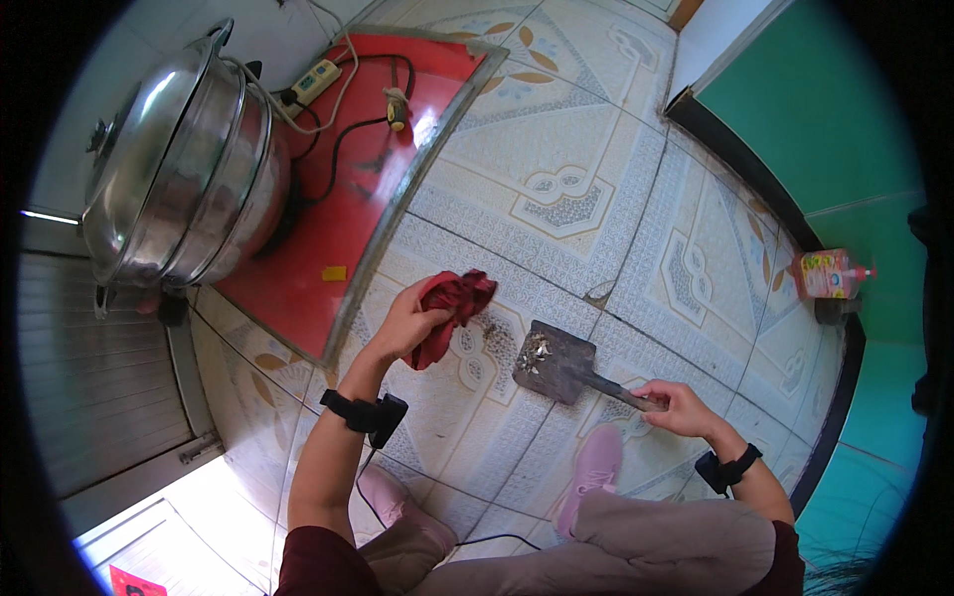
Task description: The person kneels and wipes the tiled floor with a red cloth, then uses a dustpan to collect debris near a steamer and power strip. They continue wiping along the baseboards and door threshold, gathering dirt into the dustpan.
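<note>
My left hand (pixel 408 320) grips a crumpled red cloth (pixel 441 322) low over the patterned tile floor (pixel 477 410). Just right of the cloth, a small heap of dark crumbs (pixel 493 335) lies on the tiles. In my right hand (pixel 680 408) is the handle of a small metal shovel (pixel 570 366). Its flat, dark blade rests on or close to the floor, the front edge facing the crumbs. Pale flakes and bits of debris (pixel 538 352) lie on the blade. A short gap separates the cloth from the shovel.
A stacked steel steamer pot (pixel 186 171) stands at the left by a red surface (pixel 350 216). A power strip (pixel 313 83), cords and a yellow-black handled tool (pixel 396 112) lie there. A pink pump bottle (pixel 823 273) is by the green wall (pixel 820 134). My pink shoes (pixel 596 462) flank the work.
</note>
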### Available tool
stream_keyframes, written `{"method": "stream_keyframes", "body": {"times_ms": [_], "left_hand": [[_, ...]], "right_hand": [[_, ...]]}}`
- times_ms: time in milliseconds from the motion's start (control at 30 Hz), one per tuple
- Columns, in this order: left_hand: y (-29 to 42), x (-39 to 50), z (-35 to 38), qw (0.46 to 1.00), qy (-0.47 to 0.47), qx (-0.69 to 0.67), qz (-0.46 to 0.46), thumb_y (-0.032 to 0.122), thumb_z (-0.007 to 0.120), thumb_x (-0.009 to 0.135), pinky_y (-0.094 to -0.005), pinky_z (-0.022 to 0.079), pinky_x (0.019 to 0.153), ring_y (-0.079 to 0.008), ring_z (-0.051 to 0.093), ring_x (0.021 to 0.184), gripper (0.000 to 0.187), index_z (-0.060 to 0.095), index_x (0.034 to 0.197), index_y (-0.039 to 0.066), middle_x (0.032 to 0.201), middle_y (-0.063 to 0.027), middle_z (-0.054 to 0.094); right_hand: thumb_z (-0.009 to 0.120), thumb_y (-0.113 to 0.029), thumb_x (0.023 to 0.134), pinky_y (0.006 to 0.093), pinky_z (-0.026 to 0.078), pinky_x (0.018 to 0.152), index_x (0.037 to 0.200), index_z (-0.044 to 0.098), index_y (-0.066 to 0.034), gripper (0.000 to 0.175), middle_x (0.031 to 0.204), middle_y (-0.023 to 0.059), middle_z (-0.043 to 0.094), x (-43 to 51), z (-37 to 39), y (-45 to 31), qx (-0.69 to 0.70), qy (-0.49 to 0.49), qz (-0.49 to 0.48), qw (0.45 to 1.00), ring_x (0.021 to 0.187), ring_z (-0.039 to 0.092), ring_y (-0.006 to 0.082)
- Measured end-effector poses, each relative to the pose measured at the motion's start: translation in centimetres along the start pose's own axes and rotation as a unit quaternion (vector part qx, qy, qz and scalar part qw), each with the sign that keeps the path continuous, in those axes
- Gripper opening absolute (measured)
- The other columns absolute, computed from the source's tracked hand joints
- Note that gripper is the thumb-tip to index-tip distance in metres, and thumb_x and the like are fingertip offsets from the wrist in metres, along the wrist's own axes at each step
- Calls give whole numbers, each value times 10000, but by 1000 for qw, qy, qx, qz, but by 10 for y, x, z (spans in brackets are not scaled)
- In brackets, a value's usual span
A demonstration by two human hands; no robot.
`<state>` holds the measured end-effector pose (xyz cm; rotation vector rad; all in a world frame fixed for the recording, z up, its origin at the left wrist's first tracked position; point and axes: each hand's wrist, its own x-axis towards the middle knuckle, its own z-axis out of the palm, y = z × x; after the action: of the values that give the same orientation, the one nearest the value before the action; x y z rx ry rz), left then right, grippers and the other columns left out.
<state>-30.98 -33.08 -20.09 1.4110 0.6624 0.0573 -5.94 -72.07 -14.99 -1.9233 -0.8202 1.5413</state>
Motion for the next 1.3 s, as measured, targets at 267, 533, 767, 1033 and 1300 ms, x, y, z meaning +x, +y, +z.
{"method": "stream_keyframes", "body": {"times_ms": [267,533,767,1033,1300], "left_hand": [[-60,4,26,989,127,-67,-36,59,630,820,-293,495,831,-144,623,888,373,609,1192,34,1012,-40,688],[-64,-3,64,967,10,-175,-184,88,634,896,-317,522,818,-159,629,892,291,580,1169,3,1049,-71,664],[-46,-17,53,954,-17,-252,-161,100,644,897,-342,524,882,-193,645,946,325,571,1195,-8,1091,-90,663],[-18,-8,-1,944,24,-318,-82,113,661,882,-355,526,891,-211,655,960,347,582,1203,6,1107,-92,669],[-30,38,18,988,62,134,46,75,661,746,-363,508,843,-272,651,929,362,647,1105,39,1013,-137,676]], "right_hand": [[660,-33,767,270,419,605,1173,651,-65,407,744,32,577,8,17,-40,-83,26,3,996,661,502,95],[680,-65,769,273,415,606,1178,653,-75,410,742,19,555,30,27,-35,-77,12,2,997,666,487,93],[695,-29,806,234,409,661,1224,632,-70,425,848,-25,559,29,26,-5,-20,-11,-20,1000,735,469,60],[691,-1,814,216,430,709,1219,627,-53,413,917,-40,585,14,16,14,50,-9,-49,998,782,491,40],[691,15,794,202,412,693,1204,632,-40,417,872,-70,547,-7,5,33,71,34,3,997,768,466,28]]}}
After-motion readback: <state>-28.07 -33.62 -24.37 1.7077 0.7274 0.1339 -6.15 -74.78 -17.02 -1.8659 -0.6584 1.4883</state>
